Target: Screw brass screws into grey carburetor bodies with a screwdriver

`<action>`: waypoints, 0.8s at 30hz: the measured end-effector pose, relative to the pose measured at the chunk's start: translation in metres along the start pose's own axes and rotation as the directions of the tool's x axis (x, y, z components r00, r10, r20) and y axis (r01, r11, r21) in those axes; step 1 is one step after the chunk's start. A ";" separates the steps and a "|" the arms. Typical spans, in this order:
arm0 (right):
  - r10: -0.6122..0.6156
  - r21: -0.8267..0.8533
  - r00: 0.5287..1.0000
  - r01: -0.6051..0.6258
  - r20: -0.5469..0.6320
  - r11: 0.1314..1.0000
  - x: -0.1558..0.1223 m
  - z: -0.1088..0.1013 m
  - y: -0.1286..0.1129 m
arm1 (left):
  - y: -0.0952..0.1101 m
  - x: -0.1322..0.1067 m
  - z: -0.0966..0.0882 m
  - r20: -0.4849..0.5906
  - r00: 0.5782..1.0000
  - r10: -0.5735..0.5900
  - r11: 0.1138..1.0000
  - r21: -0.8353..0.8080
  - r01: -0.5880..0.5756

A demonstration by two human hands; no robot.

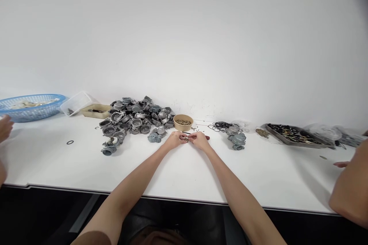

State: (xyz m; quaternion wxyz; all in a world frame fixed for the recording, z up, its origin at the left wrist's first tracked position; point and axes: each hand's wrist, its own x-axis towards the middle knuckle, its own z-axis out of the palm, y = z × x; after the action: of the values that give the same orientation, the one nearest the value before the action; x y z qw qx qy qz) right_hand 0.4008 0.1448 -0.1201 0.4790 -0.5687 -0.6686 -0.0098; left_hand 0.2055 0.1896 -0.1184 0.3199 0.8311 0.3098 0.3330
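Note:
My left hand (pixel 174 140) and my right hand (pixel 199 140) meet over the white table (pixel 178 172), fingertips pinched together on a small brass-coloured part (pixel 186 139). Just beyond them stands a tan bowl (pixel 183 122) of small brass pieces. A big heap of grey cast metal housings (pixel 135 118) lies to the left of the bowl. A thin dark rod with a red end (pixel 201 136) lies behind my right hand.
Black O-rings (pixel 220 125) and two grey housings (pixel 237 138) lie to the right, then a metal tray of dark parts (pixel 296 134). A blue basket (pixel 30 106) and plastic trays (pixel 86 108) sit far left. Other people's hands show at the left edge (pixel 5 127) and right edge (pixel 342 164).

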 end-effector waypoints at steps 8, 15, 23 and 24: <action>0.081 -0.018 0.996 -0.081 0.037 0.997 0.000 0.003 0.000 | 0.008 -0.009 -0.020 -0.013 0.999 0.050 0.974 0.221 -0.046; 0.041 -0.033 0.997 -0.043 -0.067 0.999 0.000 0.001 0.004 | 0.020 -0.015 -0.051 -0.112 0.992 0.059 0.875 0.485 0.003; 0.138 -0.036 0.988 -0.140 -0.065 0.989 0.003 -0.006 0.002 | 0.033 -0.019 -0.084 -0.208 0.948 -0.242 0.702 0.637 0.319; 0.170 -0.024 0.985 -0.170 -0.010 0.985 0.003 -0.008 0.001 | 0.036 -0.022 -0.090 -0.222 0.933 -0.283 0.685 0.634 0.359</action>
State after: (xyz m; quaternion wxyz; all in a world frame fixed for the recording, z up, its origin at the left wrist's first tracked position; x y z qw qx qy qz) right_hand 0.4068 0.1429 -0.1137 0.4735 -0.6297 -0.6155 0.0205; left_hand 0.1359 0.1815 -0.0476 0.0390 0.8036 0.5650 0.1831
